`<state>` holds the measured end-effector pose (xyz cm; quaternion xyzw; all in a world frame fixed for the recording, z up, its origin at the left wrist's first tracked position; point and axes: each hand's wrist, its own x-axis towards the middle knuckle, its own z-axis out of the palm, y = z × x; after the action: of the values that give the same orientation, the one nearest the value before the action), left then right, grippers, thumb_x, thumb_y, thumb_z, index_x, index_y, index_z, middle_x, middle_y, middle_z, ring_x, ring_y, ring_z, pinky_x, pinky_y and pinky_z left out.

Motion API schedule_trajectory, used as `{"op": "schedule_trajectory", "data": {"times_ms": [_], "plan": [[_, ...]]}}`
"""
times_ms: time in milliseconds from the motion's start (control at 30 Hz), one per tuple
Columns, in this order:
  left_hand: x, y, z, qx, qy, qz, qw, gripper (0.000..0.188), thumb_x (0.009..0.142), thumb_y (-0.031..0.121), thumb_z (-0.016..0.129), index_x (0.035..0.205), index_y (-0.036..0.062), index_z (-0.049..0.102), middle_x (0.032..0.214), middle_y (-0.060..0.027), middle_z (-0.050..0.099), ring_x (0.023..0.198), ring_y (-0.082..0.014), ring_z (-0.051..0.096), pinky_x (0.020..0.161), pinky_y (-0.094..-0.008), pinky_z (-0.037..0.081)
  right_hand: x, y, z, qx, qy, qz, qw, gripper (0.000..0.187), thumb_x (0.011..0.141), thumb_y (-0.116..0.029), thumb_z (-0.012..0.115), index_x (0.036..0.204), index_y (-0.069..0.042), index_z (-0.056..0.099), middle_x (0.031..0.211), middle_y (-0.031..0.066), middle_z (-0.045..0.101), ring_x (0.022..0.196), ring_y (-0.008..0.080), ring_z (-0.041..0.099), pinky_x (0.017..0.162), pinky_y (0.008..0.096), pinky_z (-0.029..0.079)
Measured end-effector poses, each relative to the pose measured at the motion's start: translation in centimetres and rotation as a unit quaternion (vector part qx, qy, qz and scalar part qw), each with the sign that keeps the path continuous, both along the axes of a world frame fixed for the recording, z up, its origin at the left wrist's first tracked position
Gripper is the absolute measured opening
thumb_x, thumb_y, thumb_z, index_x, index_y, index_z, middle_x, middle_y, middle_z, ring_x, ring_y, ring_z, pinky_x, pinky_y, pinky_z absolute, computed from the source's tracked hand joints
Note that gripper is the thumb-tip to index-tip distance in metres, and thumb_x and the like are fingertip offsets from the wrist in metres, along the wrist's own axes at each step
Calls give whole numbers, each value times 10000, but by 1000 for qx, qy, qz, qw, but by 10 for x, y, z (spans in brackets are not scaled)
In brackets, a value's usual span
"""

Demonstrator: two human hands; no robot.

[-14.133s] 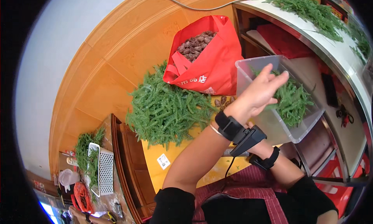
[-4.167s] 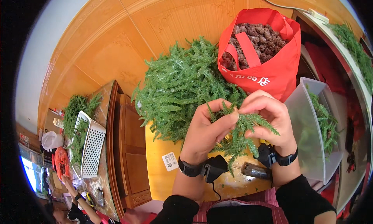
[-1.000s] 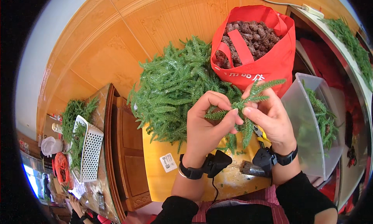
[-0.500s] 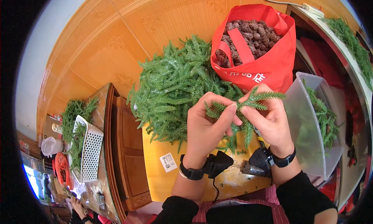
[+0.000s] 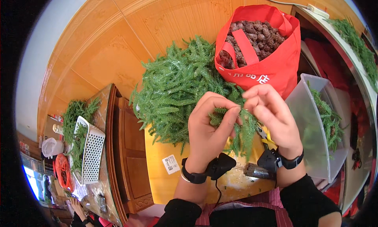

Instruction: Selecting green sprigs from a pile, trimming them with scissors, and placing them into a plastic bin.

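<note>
My left hand [image 5: 210, 126] is closed in a pinch on a green artificial pine sprig [image 5: 246, 128], whose needled tips droop over the yellow tabletop. Just right of the sprig, my right hand [image 5: 273, 116] is raised with its fingers loosely curled and the thumb apart from them. Nothing shows in it. Beyond both hands lies a big heap of pine sprigs [image 5: 173, 93]. Pliers with yellow-and-black handles [image 5: 267, 140] lie partly behind my right wrist. A bundle of thin dark wires [image 5: 256, 171] rests between my wrists.
A red bag [image 5: 275, 73] full of pine cones [image 5: 258, 34] stands behind my right hand. To the right is a clear plastic bin [image 5: 315, 124] with greenery. On the left side table [image 5: 103, 148] sits a white perforated basket [image 5: 92, 156]; another person's hand [image 5: 77, 208] shows below.
My right hand has let go of the sprig and moved slightly right. The sprig's branches, spread to the right before, now hang down. My left hand stays nearly in place.
</note>
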<state>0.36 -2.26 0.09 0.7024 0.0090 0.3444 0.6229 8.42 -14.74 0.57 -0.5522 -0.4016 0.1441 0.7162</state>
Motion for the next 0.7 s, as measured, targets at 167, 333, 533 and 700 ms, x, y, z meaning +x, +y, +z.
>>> {"op": "schedule_trajectory", "data": {"times_ms": [167, 333, 533, 700], "plan": [[2, 1, -3, 146, -44, 30, 988, 76, 730, -27, 626, 784, 3, 582, 759, -56, 533, 674, -127, 508, 584, -228, 395, 13, -15, 1, -118, 111, 132, 978, 211, 809, -199, 621, 875, -38, 502, 777, -46, 466, 703, 33, 411, 629, 183, 347], [0, -2, 2, 163, -36, 25, 986, 87, 708, -27, 636, 773, 6, 590, 729, -56, 544, 675, -147, 513, 628, -249, 398, 14, -17, 0, -103, 116, 151, 976, 231, 765, -185, 670, 844, -45, 503, 736, -60, 470, 678, 23, 417, 603, 176, 340], [-6, 5, 2, 182, 36, 30, 982, 72, 731, 0, 634, 787, 21, 594, 687, -62, 514, 612, -158, 526, 545, -261, 401, 1, -6, -1, -149, -156, -41, 976, 164, 727, -86, 659, 762, -31, 508, 665, 14, 496, 600, 108, 486, 553, 235, 381], [-4, 4, 2, 110, 72, 22, 991, 38, 773, 19, 615, 790, 11, 581, 665, -47, 477, 521, -108, 521, 472, -225, 383, -2, -1, -4, -134, -320, -186, 919, 183, 625, -36, 672, 694, -28, 503, 635, 68, 501, 540, 181, 498, 487, 282, 396]]}}
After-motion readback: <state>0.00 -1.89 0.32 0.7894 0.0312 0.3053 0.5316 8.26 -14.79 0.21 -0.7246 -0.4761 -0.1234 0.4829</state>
